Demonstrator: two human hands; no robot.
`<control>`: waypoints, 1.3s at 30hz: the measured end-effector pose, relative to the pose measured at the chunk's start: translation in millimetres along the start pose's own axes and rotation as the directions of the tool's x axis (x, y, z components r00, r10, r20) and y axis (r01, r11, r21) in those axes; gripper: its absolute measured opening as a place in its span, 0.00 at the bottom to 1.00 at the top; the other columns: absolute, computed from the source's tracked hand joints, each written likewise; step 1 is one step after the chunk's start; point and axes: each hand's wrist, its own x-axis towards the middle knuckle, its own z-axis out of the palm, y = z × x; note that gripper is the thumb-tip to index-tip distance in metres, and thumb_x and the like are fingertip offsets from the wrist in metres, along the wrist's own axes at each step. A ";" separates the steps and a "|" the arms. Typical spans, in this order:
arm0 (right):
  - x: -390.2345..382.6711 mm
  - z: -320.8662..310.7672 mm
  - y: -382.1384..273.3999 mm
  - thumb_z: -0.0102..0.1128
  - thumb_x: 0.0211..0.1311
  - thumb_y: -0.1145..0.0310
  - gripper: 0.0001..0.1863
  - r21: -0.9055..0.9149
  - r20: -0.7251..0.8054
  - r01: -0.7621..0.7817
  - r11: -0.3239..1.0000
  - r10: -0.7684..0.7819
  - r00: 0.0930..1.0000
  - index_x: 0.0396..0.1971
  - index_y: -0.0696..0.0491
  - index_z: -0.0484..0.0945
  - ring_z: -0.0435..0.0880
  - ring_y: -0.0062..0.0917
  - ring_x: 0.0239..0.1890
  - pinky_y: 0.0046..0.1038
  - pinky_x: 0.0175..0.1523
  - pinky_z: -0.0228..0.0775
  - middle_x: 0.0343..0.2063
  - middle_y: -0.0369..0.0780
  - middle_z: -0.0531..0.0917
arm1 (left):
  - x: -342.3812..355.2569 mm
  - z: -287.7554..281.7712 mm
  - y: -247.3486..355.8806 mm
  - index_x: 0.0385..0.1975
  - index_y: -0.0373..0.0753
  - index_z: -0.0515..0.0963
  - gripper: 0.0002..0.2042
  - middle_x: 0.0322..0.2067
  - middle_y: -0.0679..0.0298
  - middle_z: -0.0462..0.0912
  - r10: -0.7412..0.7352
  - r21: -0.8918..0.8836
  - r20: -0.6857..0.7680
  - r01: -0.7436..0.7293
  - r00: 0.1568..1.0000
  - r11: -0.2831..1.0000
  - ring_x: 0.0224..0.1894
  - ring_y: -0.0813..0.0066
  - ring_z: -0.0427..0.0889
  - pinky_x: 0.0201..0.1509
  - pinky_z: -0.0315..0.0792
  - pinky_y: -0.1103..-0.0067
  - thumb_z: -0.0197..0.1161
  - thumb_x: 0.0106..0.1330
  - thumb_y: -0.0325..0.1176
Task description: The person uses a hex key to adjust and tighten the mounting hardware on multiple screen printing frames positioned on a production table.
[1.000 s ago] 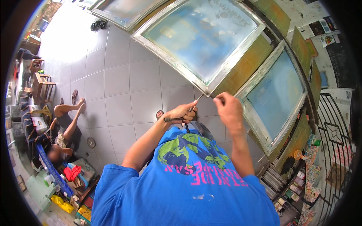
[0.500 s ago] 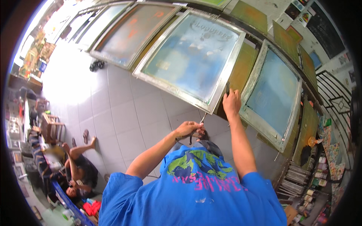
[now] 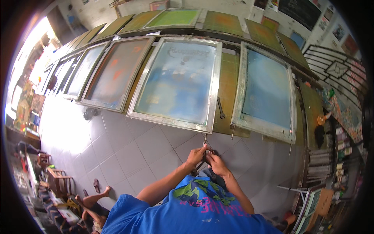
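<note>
My left hand [image 3: 196, 156] is closed on a dark tool [image 3: 202, 165] beneath the front corner of the middle aluminium-framed blue screen [image 3: 173, 84]. A thin metal rod [image 3: 205, 137] runs from that corner down to my left fingertips. My right hand [image 3: 217, 164] is beside the left, its fingers closed on the same dark tool, which is largely hidden by both hands. A dark spanner [image 3: 220, 108] lies on the olive board [image 3: 230, 84] just right of the middle screen.
Framed screens [image 3: 113, 74] and boards [image 3: 222, 21] line a long rack, another blue screen [image 3: 267, 87] at right. A seated person's bare leg [image 3: 95, 199] shows lower left near a wooden chair [image 3: 58, 179]. Metal railing [image 3: 335, 68] and ink containers [image 3: 343, 156] are at right.
The view has swung up toward the rack. My right hand placed the spanner on the board, let it go and moved down beside my left hand onto the dark tool.
</note>
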 end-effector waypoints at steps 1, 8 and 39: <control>-0.7 7.1 -5.9 0.47 0.78 0.62 0.16 0.064 -0.010 0.010 0.998 -0.009 1.000 0.47 0.57 0.80 0.74 0.13 0.28 0.21 0.36 0.71 0.29 0.32 0.79 | 4.6 -6.7 1.5 0.54 0.34 0.81 0.27 0.33 0.62 0.81 0.019 0.112 0.032 -0.022 0.999 0.993 0.36 0.75 0.82 0.40 0.75 0.80 0.51 0.77 0.54; 18.5 -3.6 4.3 0.55 0.75 0.60 0.16 0.403 0.159 -0.239 0.883 0.189 0.969 0.56 0.50 0.76 0.82 0.20 0.37 0.26 0.36 0.76 0.44 0.36 0.83 | 14.6 -32.1 28.6 0.50 0.35 0.82 0.29 0.39 0.46 0.87 0.133 0.590 0.263 -0.268 0.956 0.762 0.43 0.56 0.86 0.50 0.75 0.67 0.40 0.79 0.54; 39.6 -5.5 -1.0 0.66 0.64 0.73 0.12 0.124 0.005 -0.262 0.957 0.263 0.965 0.45 0.61 0.80 0.87 0.27 0.41 0.27 0.50 0.78 0.39 0.42 0.86 | -0.5 -23.9 38.7 0.40 0.34 0.87 0.26 0.30 0.59 0.86 0.068 0.455 0.086 -0.100 0.994 0.885 0.33 0.78 0.81 0.38 0.73 0.79 0.66 0.65 0.56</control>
